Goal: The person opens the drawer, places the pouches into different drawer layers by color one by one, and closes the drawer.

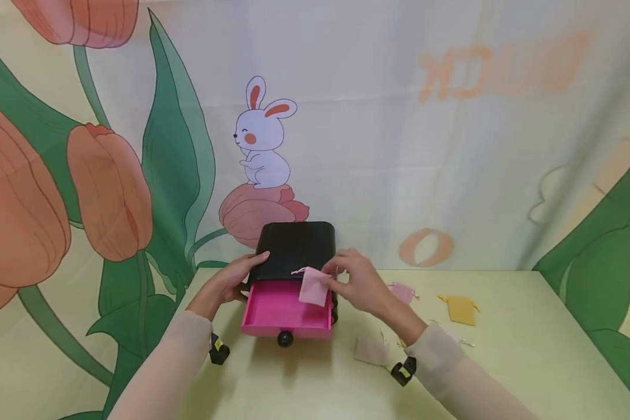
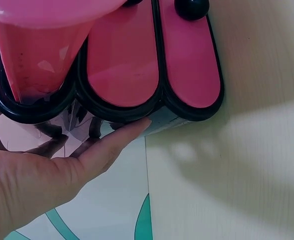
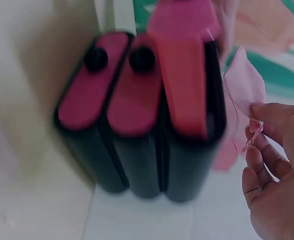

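Observation:
A black drawer box (image 1: 296, 248) with stacked pink drawers stands on the table, its top drawer (image 1: 273, 306) pulled out toward me. My left hand (image 1: 233, 277) holds the box at its upper left side, fingers over the top edge; in the left wrist view the thumb (image 2: 124, 135) lies along the glossy side. Over the right part of the drawer, my right hand (image 1: 361, 283) pinches a small pink drawstring pouch (image 1: 313, 289). The right wrist view shows the same pouch (image 3: 245, 82) between thumb and fingers, its cords hanging beside them.
Right of the box lie a yellow pouch (image 1: 461, 310), another pink pouch (image 1: 402, 292) and a beige pouch (image 1: 370, 350). More cords show beside the right sleeve (image 1: 446, 361), which hides part of the table. A printed curtain (image 1: 357, 175) hangs behind the table.

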Demonstrator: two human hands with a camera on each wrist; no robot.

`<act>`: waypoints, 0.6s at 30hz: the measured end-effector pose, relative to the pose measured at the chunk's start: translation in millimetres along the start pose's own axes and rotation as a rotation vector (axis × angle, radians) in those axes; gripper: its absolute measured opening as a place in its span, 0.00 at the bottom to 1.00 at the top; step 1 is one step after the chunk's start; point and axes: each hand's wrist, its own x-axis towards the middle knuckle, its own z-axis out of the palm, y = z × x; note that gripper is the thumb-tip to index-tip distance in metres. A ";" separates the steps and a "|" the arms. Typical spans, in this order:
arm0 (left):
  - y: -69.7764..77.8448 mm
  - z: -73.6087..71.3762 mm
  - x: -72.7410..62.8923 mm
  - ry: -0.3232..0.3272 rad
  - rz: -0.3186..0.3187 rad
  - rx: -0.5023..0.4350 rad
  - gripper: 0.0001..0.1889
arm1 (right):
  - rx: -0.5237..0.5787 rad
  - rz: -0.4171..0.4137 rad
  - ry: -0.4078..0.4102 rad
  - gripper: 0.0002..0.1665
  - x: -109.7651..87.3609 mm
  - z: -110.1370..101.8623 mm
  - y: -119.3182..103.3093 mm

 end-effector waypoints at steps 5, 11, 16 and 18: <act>-2.9 -2.1 0.4 0.005 0.006 0.000 0.52 | -0.048 -0.050 -0.062 0.08 4.2 39.1 -23.3; -2.1 -2.2 -0.3 -0.002 0.008 0.003 0.52 | -0.153 -0.091 -0.127 0.11 4.1 68.0 -38.3; -3.1 -2.8 0.0 -0.006 0.017 -0.005 0.51 | -0.177 -0.097 -0.138 0.14 2.0 76.2 -41.0; -3.8 -3.3 -0.2 -0.003 0.019 -0.006 0.51 | -0.172 -0.106 -0.126 0.16 1.0 73.3 -42.2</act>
